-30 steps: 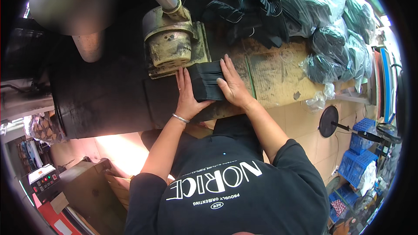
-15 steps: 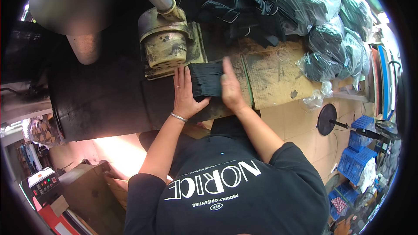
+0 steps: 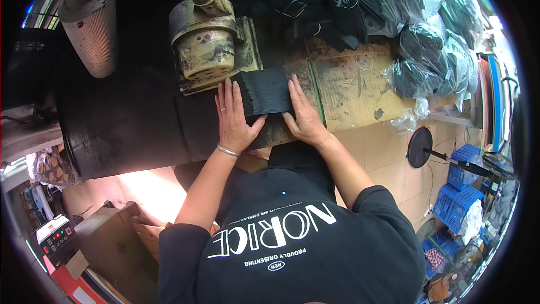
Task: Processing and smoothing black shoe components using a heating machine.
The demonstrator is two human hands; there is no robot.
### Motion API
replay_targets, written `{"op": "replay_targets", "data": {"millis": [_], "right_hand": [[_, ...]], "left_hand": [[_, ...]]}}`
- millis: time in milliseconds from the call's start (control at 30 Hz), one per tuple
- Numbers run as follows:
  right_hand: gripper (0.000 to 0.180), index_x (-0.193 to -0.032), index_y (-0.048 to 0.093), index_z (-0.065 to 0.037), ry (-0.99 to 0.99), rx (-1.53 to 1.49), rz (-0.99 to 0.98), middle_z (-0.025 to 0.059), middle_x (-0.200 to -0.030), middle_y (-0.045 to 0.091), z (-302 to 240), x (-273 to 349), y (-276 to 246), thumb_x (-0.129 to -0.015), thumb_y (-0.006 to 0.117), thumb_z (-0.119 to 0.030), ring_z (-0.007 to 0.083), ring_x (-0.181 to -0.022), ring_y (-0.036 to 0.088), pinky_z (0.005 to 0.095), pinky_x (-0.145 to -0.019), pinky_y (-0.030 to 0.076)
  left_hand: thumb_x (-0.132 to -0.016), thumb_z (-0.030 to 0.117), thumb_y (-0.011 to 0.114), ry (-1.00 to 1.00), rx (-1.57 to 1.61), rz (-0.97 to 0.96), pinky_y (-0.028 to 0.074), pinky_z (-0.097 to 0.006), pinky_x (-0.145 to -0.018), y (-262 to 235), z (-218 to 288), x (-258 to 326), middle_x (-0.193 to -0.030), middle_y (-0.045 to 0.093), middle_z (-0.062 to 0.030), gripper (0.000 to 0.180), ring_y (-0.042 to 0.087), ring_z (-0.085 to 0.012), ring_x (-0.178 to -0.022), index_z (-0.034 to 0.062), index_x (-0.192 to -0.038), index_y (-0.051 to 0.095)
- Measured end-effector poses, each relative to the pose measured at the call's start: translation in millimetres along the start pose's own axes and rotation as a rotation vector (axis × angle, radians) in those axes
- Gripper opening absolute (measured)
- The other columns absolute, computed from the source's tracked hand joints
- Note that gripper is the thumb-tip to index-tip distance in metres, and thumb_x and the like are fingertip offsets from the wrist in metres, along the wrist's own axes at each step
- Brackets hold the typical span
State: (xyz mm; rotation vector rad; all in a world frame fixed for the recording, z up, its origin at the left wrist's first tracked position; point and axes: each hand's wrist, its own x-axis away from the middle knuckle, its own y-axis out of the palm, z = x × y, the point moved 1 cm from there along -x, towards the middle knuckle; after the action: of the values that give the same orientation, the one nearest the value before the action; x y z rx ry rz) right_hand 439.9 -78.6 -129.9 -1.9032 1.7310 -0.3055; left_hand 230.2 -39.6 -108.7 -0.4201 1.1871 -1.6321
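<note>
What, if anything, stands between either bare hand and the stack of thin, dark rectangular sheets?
Nothing visible: the left hand and right hand lie against the side edges of the stack. The rounded, cream, black-smudged machine stands beyond the left hand, not between.

1. The left hand (image 3: 235, 128) and right hand (image 3: 308, 124) block the black stack's (image 3: 268, 92) sides.
2. Cream housing (image 3: 206, 50) obstructs its far-left corner.
3. Cardboard (image 3: 355, 94) right of it offers passage.
4. Bagged bundles (image 3: 423, 45) bar farther right.
</note>
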Motion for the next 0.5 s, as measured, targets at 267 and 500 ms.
{"op": "replay_targets", "data": {"millis": [267, 500], "right_hand": [[0.075, -0.15, 0.021, 0.003, -0.08, 0.109, 0.038, 0.0298, -0.156, 0.016, -2.6, -2.6, 18.6, -0.083, 0.054, 0.0, 0.0473, -0.144, 0.019, 0.0482, -0.118, 0.022], [0.074, -0.15, 0.022, 0.003, -0.073, 0.111, 0.03, 0.0292, -0.155, 0.019, -1.5, -3.4, 17.1, -0.083, 0.055, -0.001, 0.0458, -0.144, 0.019, 0.0463, -0.118, 0.023]], "left_hand": [[-0.076, 0.027, 0.078, -0.051, 0.018, -0.009, 0.016, -0.055, -0.117, 9.4, 3.0, 6.1, -0.157, 0.018, -0.0261, 0.102, 0.016, -0.0434, -0.146, -0.003, -0.151, 0.017], [-0.071, 0.026, 0.081, 0.06, 0.011, -0.043, 0.017, -0.052, -0.117, -3.8, -2.4, -4.7, -0.156, 0.02, -0.025, 0.107, 0.018, -0.0416, -0.146, -0.0024, -0.152, 0.017]]}}
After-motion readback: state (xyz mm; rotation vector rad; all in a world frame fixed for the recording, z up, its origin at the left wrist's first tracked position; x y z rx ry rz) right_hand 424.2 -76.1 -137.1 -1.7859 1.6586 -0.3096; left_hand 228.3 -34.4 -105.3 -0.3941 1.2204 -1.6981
